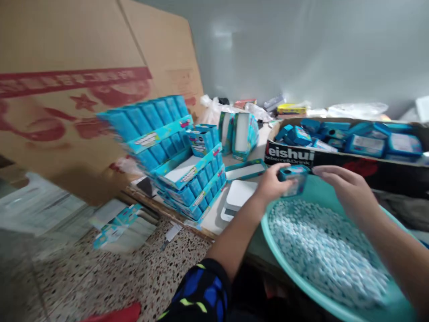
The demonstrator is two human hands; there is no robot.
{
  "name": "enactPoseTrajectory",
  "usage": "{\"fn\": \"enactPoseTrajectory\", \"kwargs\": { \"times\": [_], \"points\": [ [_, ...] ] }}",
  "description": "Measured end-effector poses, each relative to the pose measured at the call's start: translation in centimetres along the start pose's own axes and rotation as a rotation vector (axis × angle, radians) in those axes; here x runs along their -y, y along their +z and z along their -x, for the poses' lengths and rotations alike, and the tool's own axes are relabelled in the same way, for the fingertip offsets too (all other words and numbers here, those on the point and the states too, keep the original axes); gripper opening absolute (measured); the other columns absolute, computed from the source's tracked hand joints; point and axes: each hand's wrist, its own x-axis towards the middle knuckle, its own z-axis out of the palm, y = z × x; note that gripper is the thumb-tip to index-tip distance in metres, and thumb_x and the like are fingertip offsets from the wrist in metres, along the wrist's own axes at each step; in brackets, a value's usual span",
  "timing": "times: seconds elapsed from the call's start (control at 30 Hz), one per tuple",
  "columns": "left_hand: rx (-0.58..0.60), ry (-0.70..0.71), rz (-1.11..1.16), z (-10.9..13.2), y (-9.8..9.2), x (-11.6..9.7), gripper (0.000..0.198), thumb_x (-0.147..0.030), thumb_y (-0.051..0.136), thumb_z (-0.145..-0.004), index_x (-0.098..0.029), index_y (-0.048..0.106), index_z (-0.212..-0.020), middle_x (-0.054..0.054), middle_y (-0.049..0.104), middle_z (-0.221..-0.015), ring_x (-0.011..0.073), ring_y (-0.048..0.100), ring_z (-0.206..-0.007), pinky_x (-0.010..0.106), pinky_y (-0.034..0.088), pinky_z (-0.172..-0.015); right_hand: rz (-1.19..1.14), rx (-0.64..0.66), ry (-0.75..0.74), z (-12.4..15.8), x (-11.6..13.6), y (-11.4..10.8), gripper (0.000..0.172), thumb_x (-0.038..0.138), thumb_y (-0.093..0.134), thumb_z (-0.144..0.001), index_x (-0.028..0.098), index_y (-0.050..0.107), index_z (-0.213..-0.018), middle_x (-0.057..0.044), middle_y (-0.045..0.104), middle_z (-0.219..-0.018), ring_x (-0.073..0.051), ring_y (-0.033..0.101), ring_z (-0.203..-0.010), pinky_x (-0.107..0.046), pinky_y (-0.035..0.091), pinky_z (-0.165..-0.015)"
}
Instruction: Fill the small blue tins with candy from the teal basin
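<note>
My left hand (273, 182) is closed around a small blue box (296, 180) above the far left rim of a turquoise basin (273, 239). Small white and light-blue pieces (325, 246), like candies or tablets, lie in a heap inside the basin. My right hand (348, 185) hovers over the basin, its fingers stretched toward the box's right edge. Whether the fingertips touch the box cannot be made out. Left of my left hand, a white device like a small scale (239, 195) rests on the table.
Stacked blue display trays (196, 192) hold rows of small boxes. Behind the basin stands a black-sided carton (321, 163) full of blue boxes. An opened tray (246, 170) lies near the scale-like device. A large cardboard sheet (100, 44) rises at left; flat packaging (124, 228) lies below.
</note>
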Motion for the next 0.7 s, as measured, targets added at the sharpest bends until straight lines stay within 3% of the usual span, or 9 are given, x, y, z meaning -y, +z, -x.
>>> {"fn": "enactPoseTrajectory", "kwargs": {
  "times": [0.07, 0.17, 0.3, 0.37, 0.43, 0.5, 0.57, 0.63, 0.7],
  "points": [
    [-0.037, 0.030, -0.002, -0.5, -0.2, -0.1, 0.054, -0.022, 0.084, -0.078, -0.014, 0.071, -0.131, 0.017, 0.074, -0.130, 0.0288, 0.071, -0.116, 0.043, 0.055, -0.107, -0.110, 0.041, 0.037, -0.2, 0.0, 0.4, 0.030, 0.044, 0.065, -0.080, 0.022, 0.077, -0.099, -0.008, 0.078, -0.108, -0.032, 0.069, -0.112, -0.056, 0.049, -0.109],
    [-0.046, 0.043, 0.012, -1.3, -0.3, -0.1, 0.045, -0.019, 0.083, -0.078, -0.015, 0.073, -0.122, 0.013, 0.077, -0.120, 0.0256, 0.073, -0.106, 0.039, 0.058, -0.099, -0.040, 0.076, -0.011, -0.7, 0.1, 1.4, 0.036, 0.038, 0.062, -0.081, 0.020, 0.071, -0.110, -0.009, 0.076, -0.112, -0.029, 0.071, -0.103, -0.050, 0.057, -0.098],
    [-0.123, 0.044, 0.101, -1.4, -0.1, -0.8, 0.030, -0.022, 0.084, -0.077, -0.019, 0.072, -0.104, 0.002, 0.076, -0.089, 0.0172, 0.069, -0.076, 0.031, 0.057, -0.074, 0.243, 0.142, 0.096, -1.3, 0.1, 1.5, 0.050, 0.029, 0.057, -0.089, 0.017, 0.059, -0.137, -0.013, 0.075, -0.118, -0.030, 0.072, -0.096, -0.048, 0.059, -0.089],
    [-0.180, 0.055, 0.130, -1.2, -0.1, -1.3, 0.027, -0.026, 0.085, -0.077, -0.022, 0.068, -0.098, -0.003, 0.069, -0.077, 0.0153, 0.063, -0.068, 0.029, 0.053, -0.067, 0.458, 0.266, 0.200, -0.8, -0.1, 1.4, 0.042, 0.031, 0.067, -0.087, 0.015, 0.066, -0.126, -0.016, 0.076, -0.110, -0.037, 0.072, -0.100, -0.054, 0.057, -0.093],
    [-0.195, 0.051, 0.141, -1.1, -0.1, -1.9, 0.028, -0.030, 0.086, -0.077, -0.025, 0.063, -0.092, -0.005, 0.065, -0.073, 0.0152, 0.060, -0.066, 0.029, 0.050, -0.065, 0.610, 0.422, 0.266, 0.3, -0.5, 1.8, 0.038, 0.040, 0.085, -0.077, 0.015, 0.074, -0.102, -0.019, 0.075, -0.110, -0.045, 0.069, -0.111, -0.062, 0.053, -0.100],
    [-0.184, 0.027, 0.121, -1.3, 0.0, -2.2, 0.029, -0.030, 0.087, -0.076, -0.025, 0.060, -0.088, -0.006, 0.062, -0.071, 0.0142, 0.057, -0.066, 0.027, 0.047, -0.064, 0.656, 0.509, 0.273, 2.0, -0.7, 2.9, 0.050, 0.055, 0.093, -0.066, 0.014, 0.074, -0.088, -0.020, 0.074, -0.116, -0.049, 0.062, -0.124, -0.068, 0.047, -0.106],
    [-0.157, -0.004, 0.096, -1.4, 0.1, -2.2, 0.029, -0.027, 0.086, -0.078, -0.024, 0.059, -0.088, -0.007, 0.057, -0.068, 0.0116, 0.051, -0.065, 0.024, 0.043, -0.062, 0.629, 0.515, 0.206, 4.1, -0.6, 4.3, 0.063, 0.071, 0.087, -0.065, 0.014, 0.073, -0.088, -0.018, 0.072, -0.120, -0.048, 0.058, -0.131, -0.067, 0.044, -0.109],
    [-0.136, -0.023, 0.082, -1.2, 0.2, -2.1, 0.026, -0.021, 0.083, -0.081, -0.023, 0.059, -0.090, -0.008, 0.052, -0.068, 0.0094, 0.046, -0.064, 0.022, 0.039, -0.062, 0.580, 0.533, 0.107, 6.0, -0.3, 5.3, 0.069, 0.080, 0.080, -0.067, 0.014, 0.071, -0.087, -0.016, 0.073, -0.111, -0.043, 0.065, -0.123, -0.062, 0.048, -0.107],
    [-0.128, -0.024, 0.052, -0.7, 0.3, -1.9, 0.023, -0.016, 0.081, -0.083, -0.021, 0.061, -0.092, -0.008, 0.051, -0.069, 0.0084, 0.045, -0.065, 0.022, 0.038, -0.062, 0.534, 0.609, -0.003, 7.4, -0.2, 5.5, 0.060, 0.076, 0.078, -0.074, 0.017, 0.070, -0.082, -0.012, 0.073, -0.091, -0.035, 0.073, -0.102, -0.050, 0.057, -0.097]
  ]
}}
